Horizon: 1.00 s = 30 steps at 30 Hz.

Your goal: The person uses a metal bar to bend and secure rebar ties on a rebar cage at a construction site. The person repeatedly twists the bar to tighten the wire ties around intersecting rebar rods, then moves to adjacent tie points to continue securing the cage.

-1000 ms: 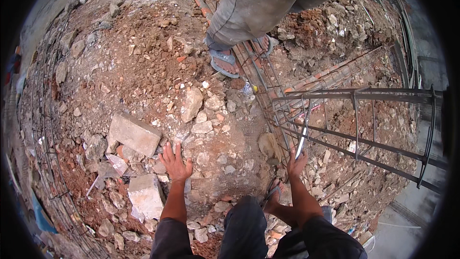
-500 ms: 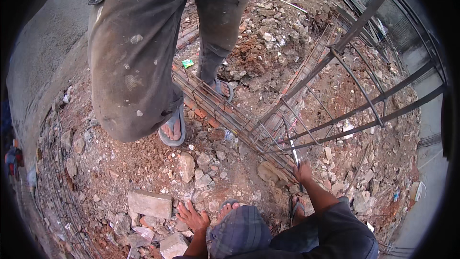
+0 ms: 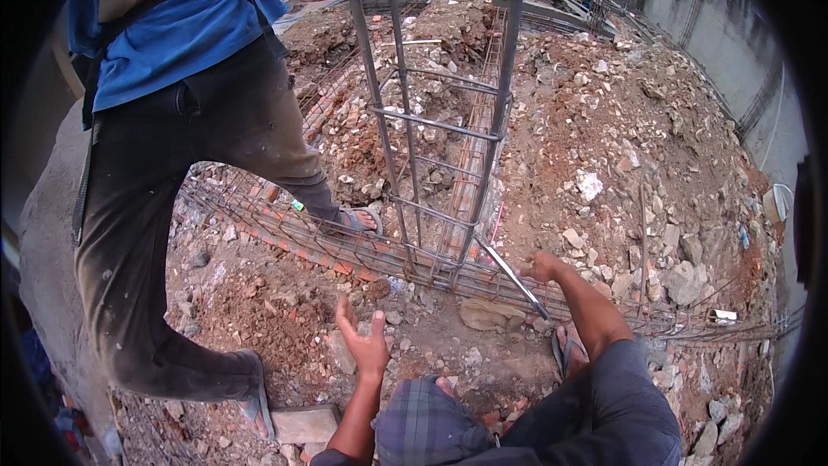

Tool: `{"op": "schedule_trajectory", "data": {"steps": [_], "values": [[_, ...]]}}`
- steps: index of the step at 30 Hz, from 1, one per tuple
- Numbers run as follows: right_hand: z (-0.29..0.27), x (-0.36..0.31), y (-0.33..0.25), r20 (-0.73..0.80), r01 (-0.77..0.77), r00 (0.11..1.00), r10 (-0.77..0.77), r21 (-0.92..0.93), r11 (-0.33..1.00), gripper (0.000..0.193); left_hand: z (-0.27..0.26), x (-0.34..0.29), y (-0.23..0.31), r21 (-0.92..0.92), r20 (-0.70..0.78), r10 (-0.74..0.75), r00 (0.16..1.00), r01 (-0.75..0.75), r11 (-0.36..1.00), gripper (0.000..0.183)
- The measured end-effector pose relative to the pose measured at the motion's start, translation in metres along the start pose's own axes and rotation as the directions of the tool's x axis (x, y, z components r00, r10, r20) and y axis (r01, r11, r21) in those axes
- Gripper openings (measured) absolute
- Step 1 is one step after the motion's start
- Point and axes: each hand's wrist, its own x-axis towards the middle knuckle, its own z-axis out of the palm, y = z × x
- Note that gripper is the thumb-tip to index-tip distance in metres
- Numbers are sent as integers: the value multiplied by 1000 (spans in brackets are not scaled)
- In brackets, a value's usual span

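Observation:
My left hand (image 3: pixel 362 343) is raised above the rubble with fingers stretched out, holding nothing. My right hand (image 3: pixel 542 267) hovers just right of a shiny metal bar (image 3: pixel 512 276), its fingers partly curled and pointing left, apparently with nothing in them. The bar leans with its upper end at the foot of an upright rebar cage (image 3: pixel 495 121) and its dark lower end by my right foot. This cage stands where horizontal rebar cages (image 3: pixel 379 252) meet along the ground.
A co-worker in a blue shirt (image 3: pixel 185 39) and dark trousers stands to the left, feet astride the horizontal rebar. Broken stones and red soil (image 3: pixel 604 147) cover the ground. A concrete block (image 3: pixel 297 425) lies left of my left forearm. A grey wall (image 3: pixel 703 30) rises at the right.
My view has tilted up. My left hand has lifted off the ground beside the block. My right hand has let go of the metal bar. The co-worker's stance has widened.

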Motion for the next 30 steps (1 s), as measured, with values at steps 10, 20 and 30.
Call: {"op": "schedule_trajectory", "data": {"steps": [10,20,30], "values": [[-534,-205,-351,-958,931,-2,-287,-106,349,52,106,265,368,-717,495,602,627,-97,690,67],[-595,-258,-482,-936,920,17,-351,-123,372,55,98,244,370,-645,424,540,728,-175,743,56],[-561,-279,-503,-951,921,59,-305,-66,383,62,86,237,310,-494,411,529,742,-307,814,88]]}}
